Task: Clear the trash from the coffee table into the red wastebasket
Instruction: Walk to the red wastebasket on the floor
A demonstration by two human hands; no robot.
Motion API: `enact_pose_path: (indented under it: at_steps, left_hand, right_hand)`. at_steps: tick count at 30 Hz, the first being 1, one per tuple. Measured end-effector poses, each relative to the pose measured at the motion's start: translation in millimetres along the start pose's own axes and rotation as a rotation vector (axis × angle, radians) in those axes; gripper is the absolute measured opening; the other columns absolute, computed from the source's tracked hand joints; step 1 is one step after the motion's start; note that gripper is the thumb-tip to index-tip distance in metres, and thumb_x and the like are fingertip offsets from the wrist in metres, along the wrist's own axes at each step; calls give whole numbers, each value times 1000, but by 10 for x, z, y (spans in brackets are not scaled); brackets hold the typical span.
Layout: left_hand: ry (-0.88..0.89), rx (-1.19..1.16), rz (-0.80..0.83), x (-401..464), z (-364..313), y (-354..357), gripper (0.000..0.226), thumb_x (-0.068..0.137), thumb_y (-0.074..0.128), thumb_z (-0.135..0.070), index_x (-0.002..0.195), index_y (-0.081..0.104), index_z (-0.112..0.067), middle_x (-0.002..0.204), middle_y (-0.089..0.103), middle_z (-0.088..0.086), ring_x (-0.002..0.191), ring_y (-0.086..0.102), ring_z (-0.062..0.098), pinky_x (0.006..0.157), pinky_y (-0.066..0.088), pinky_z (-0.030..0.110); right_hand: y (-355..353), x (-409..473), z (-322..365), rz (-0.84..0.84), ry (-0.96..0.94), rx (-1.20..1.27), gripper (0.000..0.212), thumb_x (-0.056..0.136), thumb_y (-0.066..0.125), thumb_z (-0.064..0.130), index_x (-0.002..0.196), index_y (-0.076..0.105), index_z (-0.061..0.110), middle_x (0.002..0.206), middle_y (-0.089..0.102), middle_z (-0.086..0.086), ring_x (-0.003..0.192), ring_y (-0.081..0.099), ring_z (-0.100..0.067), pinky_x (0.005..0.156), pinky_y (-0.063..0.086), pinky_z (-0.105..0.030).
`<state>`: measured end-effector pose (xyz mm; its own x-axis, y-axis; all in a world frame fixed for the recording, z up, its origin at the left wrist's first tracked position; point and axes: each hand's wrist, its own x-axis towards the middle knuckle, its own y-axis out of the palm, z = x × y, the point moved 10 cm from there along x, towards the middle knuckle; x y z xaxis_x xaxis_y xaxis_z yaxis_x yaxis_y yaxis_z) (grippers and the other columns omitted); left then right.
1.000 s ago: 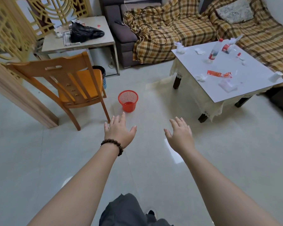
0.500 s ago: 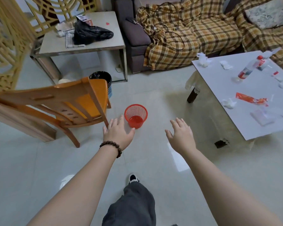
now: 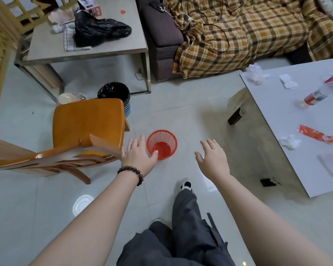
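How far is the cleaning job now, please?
Nothing is done yet: the red wastebasket looks empty. Both hands are empty; the left hand reaches beside its rim. Left: the bottle, red wrapper and tissues on the coffee table.

Red mesh wastebasket point(image 3: 161, 144), orange chair point(image 3: 87, 120), brown-and-yellow plaid blanket point(image 3: 238, 33), white surface point(image 3: 288, 116), black bag point(image 3: 98, 31), red wrapper point(image 3: 315, 134).

In view are two bare hands, left point(image 3: 137, 155) and right point(image 3: 213, 159), one red wastebasket point(image 3: 161, 144), one black-lined bin point(image 3: 114, 93), one wooden chair point(image 3: 85, 131), one plastic bottle point(image 3: 322, 91), one red wrapper point(image 3: 319, 135) and three crumpled tissues point(image 3: 255, 74) point(image 3: 287, 81) point(image 3: 289, 142).
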<state>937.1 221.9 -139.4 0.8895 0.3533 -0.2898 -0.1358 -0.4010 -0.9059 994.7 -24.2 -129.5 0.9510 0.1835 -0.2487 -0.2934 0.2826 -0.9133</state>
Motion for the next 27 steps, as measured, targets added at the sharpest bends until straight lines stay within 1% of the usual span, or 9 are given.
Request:
enact_pose_path:
  at_steps: [7,13,18,22,27]
  left_hand:
    - [-65,45,17,927,-99,79,77,87,38,-58,149,17,-17,156,25,7,144,14,23,113,11,47]
    - [-165,45,43,1678,-173,182,78,87,39,-58,149,16,-17,156,25,7,144,14,23,113,12,47]
    - [-215,34,89,2097,-156,365,78,88,39,-56,150,14,-15,156,24,7,144,14,23,113,13,47]
    - [-266,42,160,2362,59,655,77,88,40,-55,149,15,-16,156,24,7,144,15,23,114,14,47]
    - [-323,46,260,2722,485,1396,77,89,42,-54,149,15,-16,156,25,8,143,18,25,113,20,46]
  right_hand:
    - [74,1123,11,50,-51,0,48,95,45,33,138,39,12,150,35,-10,143,19,-28,114,19,-40]
    - [265,2073,-23,164,-120,-53,46,95,43,34,136,39,12,149,36,-10,142,22,-29,112,23,-40]
    - [523,2575,-48,268,-145,-86,46,96,43,33,136,39,12,148,36,-9,141,21,-28,111,24,-41]
    - [894,2811,-89,346,-134,-81,46,96,44,31,137,39,12,148,36,-9,142,20,-28,111,22,-39]
    - [1808,3076,-340,490,-44,-63,50,96,41,35,141,33,14,153,29,-8,143,18,-25,115,21,-41]
